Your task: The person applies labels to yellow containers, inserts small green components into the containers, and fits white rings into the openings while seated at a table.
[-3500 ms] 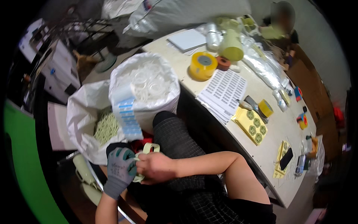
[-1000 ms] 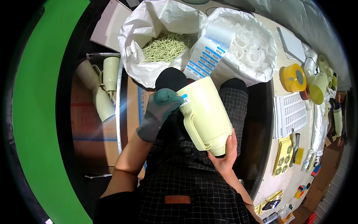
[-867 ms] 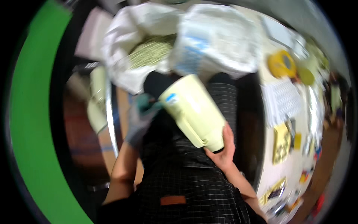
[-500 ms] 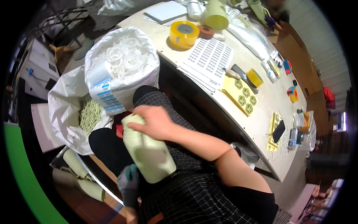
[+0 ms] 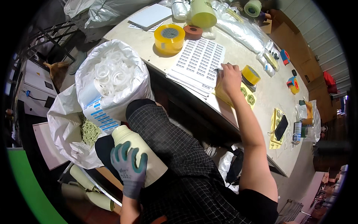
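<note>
A ribbed wall (image 5: 317,42) stands beyond a pale table (image 5: 273,98).

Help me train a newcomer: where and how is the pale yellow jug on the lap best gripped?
Likely the jug is best gripped by its narrower neck, from above: that end is uncovered and points toward the white bags, while the left hand lies on the wider body.

Container (image 5: 153,161) left of table (image 5: 266,91), near bags (image 5: 132,95)

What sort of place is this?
Probably a small assembly or packing workshop: a sack of clear rings stands beside a worktable holding label sheets and a big roll of yellow tape.
</note>
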Motion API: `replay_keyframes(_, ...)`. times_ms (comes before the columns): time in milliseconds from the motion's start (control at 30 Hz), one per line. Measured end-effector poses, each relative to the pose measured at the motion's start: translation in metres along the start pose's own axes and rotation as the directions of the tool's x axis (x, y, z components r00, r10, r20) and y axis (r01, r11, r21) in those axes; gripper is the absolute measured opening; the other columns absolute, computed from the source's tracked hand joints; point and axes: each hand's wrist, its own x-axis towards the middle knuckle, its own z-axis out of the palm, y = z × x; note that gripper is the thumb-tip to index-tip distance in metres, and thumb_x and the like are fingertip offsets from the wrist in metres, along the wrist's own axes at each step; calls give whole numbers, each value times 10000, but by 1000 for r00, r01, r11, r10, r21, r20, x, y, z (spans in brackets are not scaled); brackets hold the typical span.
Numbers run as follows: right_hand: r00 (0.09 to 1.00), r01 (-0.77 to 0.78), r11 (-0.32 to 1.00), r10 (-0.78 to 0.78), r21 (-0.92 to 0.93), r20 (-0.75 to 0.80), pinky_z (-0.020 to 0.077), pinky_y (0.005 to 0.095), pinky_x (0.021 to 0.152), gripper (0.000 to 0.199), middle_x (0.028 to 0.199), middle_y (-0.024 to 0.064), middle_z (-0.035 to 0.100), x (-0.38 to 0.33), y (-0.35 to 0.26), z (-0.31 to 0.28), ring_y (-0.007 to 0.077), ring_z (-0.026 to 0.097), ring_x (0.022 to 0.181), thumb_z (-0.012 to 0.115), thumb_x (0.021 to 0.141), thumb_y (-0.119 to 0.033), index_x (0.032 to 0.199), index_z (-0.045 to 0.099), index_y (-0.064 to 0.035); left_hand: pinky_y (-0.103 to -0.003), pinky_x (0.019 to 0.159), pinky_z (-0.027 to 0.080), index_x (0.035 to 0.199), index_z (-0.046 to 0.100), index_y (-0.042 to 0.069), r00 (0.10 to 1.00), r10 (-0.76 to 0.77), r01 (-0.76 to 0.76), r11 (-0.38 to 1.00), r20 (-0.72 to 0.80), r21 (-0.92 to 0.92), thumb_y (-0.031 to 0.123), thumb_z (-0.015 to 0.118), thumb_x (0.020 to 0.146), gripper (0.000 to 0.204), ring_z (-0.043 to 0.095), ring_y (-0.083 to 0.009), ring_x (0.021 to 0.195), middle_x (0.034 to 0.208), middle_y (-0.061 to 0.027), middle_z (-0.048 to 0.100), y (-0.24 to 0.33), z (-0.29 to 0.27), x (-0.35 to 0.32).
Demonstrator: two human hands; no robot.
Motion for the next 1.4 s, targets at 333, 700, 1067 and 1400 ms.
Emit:
replay_keyframes(333,988,-103,944,60,313,143,556,449,816,180,995,106,656,7,14,4,340,668,955,705,931,-94,1108,698,-127,-558,1224,352,1398,604,30,875,483,-467,859,31,-209,352,762,908,607,505,-411,1405,1489,-189,567,76,53,155)
replay_keyframes(700,865,-401,915,365,36,345,583,476,981,626,1309,167,735,137,12,89,362,725,1167,749,933,-395,1461,588,-99,-519,1264,306,1614,452,114,800,575,-578,815,173,-38,358,615,1027,656,366,-357,1559,1689,-168,401,109,190,276)
replay_keyframes(1067,833,-414,909,362,38,419,583,487,938,522,1303,138,734,133,5,108,355,736,1131,704,980,-459,1369,623,-119,-424,1002,509,1314,712,179,784,620,-620,784,-7,-27,301,775,884,452,619,-241,1197,1344,-36,657,102,180,283)
replay_keyframes(1400,893,-376,913,313,156,323,597,466,905,620,1398,117,650,126,-5,102,349,737,1119,752,936,-355,1519,549,-298,-433,947,527,1141,756,205,821,567,-571,816,-70,-83,263,778,870,278,654,-254,1129,1209,-19,692,97,187,275)
